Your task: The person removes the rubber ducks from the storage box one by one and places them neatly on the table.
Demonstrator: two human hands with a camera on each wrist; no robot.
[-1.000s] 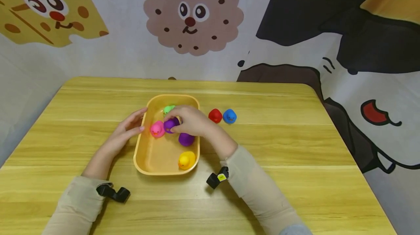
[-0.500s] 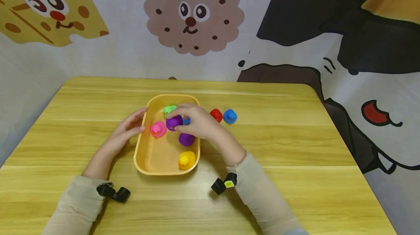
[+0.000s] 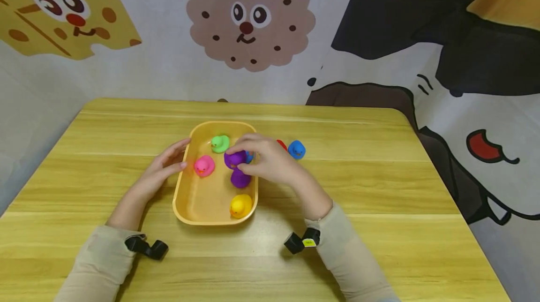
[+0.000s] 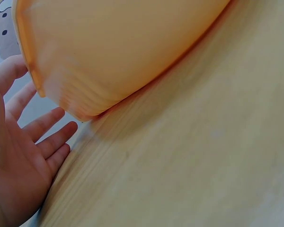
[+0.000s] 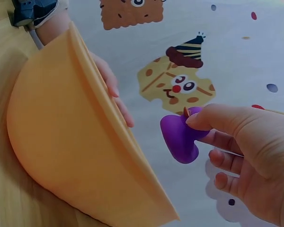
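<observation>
My right hand (image 3: pixel 272 160) pinches a purple rubber duck (image 5: pixel 180 137) between thumb and fingers. In the right wrist view that duck is held up above the rim of the orange-yellow plastic tub (image 3: pixel 202 203). My left hand (image 3: pixel 158 170) touches the tub's left rim, fingers fairly straight and spread in the left wrist view. Inside the tub are a green duck (image 3: pixel 220 143), a pink duck (image 3: pixel 204 166), a second purple duck (image 3: pixel 240 178) and a yellow duck (image 3: pixel 241 206). A blue duck (image 3: pixel 250 156) shows only partly behind the held one.
Right of the tub, a blue duck (image 3: pixel 296 150) sits on the wooden table (image 3: pixel 358 175). Beside it a red duck (image 3: pixel 281 144) is mostly hidden by my right hand. Behind the table hangs a cartoon-printed cloth (image 3: pixel 168 77).
My right hand has carried the purple duck rightward, away from the pink duck and towards the tub's right side. The green duck is now fully visible. My left hand stays put.
</observation>
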